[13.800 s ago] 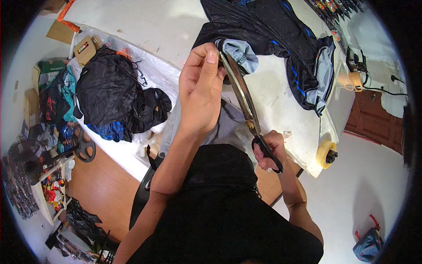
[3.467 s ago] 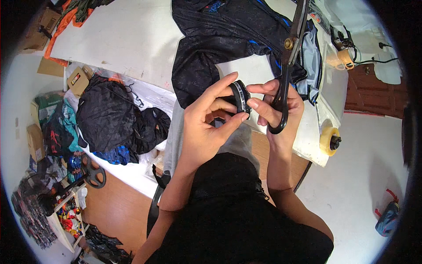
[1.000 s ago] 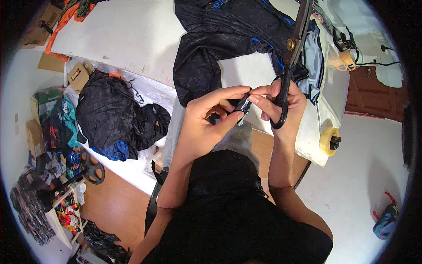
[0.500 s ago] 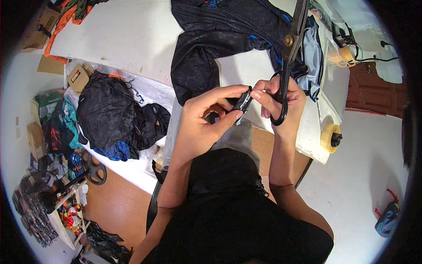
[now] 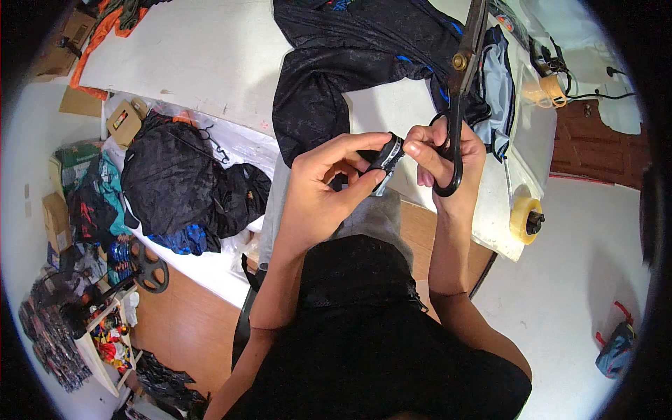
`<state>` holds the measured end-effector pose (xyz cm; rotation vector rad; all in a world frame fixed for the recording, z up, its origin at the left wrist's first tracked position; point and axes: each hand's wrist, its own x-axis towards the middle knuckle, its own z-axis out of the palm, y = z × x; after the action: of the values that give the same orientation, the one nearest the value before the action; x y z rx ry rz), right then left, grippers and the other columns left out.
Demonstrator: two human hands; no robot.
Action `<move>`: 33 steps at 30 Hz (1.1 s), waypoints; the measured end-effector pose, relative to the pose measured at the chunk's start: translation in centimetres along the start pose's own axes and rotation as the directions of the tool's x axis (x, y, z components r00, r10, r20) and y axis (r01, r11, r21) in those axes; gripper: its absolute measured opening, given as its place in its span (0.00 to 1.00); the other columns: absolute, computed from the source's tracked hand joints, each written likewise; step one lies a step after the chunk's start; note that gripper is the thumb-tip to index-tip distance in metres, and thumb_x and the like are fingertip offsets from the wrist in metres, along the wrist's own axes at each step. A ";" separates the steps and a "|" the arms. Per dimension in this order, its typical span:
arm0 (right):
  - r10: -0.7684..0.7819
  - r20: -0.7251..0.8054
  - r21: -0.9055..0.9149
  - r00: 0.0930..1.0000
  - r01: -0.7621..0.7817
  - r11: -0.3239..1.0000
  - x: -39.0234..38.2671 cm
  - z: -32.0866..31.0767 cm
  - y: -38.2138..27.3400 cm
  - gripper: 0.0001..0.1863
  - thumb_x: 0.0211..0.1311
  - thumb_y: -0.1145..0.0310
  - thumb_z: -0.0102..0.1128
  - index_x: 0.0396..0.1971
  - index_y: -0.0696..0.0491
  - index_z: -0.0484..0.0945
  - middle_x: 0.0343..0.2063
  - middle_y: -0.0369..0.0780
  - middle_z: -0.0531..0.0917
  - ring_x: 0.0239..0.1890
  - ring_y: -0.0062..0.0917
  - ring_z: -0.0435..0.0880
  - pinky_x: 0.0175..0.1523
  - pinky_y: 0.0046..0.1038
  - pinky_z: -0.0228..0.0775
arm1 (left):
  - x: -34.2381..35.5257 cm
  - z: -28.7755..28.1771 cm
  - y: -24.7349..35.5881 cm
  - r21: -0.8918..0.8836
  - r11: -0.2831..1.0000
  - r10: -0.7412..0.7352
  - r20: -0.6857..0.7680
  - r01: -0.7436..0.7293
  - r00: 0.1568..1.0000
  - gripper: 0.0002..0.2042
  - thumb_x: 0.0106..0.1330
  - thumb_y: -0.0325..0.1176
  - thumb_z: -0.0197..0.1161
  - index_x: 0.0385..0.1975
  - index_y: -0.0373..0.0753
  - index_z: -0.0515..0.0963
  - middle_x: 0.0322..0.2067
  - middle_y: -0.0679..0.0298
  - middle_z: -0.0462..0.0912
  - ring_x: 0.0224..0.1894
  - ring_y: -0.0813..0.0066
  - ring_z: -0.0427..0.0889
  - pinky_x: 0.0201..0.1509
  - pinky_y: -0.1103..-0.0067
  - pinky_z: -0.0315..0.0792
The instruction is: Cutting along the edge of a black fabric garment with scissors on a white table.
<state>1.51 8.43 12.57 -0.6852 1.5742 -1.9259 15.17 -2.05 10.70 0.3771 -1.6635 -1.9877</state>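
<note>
My left hand (image 5: 323,183) is closed on a black fabric cuff (image 5: 385,157) with a pale strip along its edge, pinched between thumb and fingers. My right hand (image 5: 458,164) has large black-handled scissors (image 5: 456,105) hooked in its fingers, blades pointing up and away. Its thumb and forefinger tips meet at the cuff's right edge. Behind the hands, a black garment (image 5: 308,91) with blue trim lies on the white table, a long sleeve running down toward my left hand. Whether the cuff joins that sleeve is hidden by my left hand.
On the left, a black garment heap (image 5: 175,175) lies on a lower white surface beside a cardboard piece (image 5: 126,124). A tape roll (image 5: 523,218) sits by the table's right corner. Clothes and a small rack (image 5: 105,343) stand at lower left.
The cuff has been turned and spread a little between my fingers, so more of its pale strip shows. The scissors stay in my right hand, almost unmoved.
</note>
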 end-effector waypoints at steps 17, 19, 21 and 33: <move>0.025 -0.039 0.043 0.999 -0.024 0.999 0.4 0.1 -0.2 0.17 0.42 0.83 0.68 0.21 0.52 0.66 0.23 0.48 0.81 0.11 0.09 0.68 0.12 0.10 0.56 | 0.1 -0.6 -0.6 -0.197 0.979 -0.031 0.103 0.051 0.994 0.20 0.52 0.12 0.60 0.48 0.27 0.71 0.39 0.59 0.79 0.36 0.85 0.74 0.38 0.88 0.67; 0.018 -0.058 -0.009 0.998 -0.019 1.000 0.4 0.3 -0.1 0.16 0.43 0.81 0.66 0.21 0.50 0.65 0.21 0.44 0.79 0.08 0.09 0.62 0.11 0.12 0.52 | 0.1 -0.8 -0.8 -0.210 0.974 -0.056 0.127 0.082 0.990 0.22 0.52 0.12 0.59 0.50 0.27 0.69 0.38 0.59 0.80 0.36 0.85 0.74 0.39 0.87 0.67; 0.019 -0.052 -0.007 0.998 -0.019 1.000 0.4 0.3 0.0 0.16 0.43 0.81 0.66 0.21 0.50 0.65 0.21 0.44 0.79 0.08 0.09 0.61 0.11 0.12 0.52 | 0.2 -1.0 -0.6 -0.225 0.970 -0.061 0.157 0.096 0.986 0.23 0.52 0.12 0.59 0.51 0.27 0.68 0.39 0.59 0.80 0.37 0.84 0.74 0.40 0.87 0.66; 0.012 -0.072 0.040 0.997 -0.009 0.999 0.5 -0.2 -0.3 0.16 0.42 0.81 0.67 0.21 0.51 0.65 0.21 0.46 0.79 0.08 0.09 0.64 0.11 0.12 0.53 | -0.1 -0.8 -0.7 -0.347 0.919 -0.111 0.228 0.187 0.967 0.24 0.52 0.11 0.58 0.52 0.27 0.67 0.39 0.57 0.80 0.38 0.84 0.73 0.42 0.87 0.65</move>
<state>0.95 8.24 12.82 -0.5958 1.5756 -1.9895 15.51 -2.62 9.89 0.1690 -1.3644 -2.4661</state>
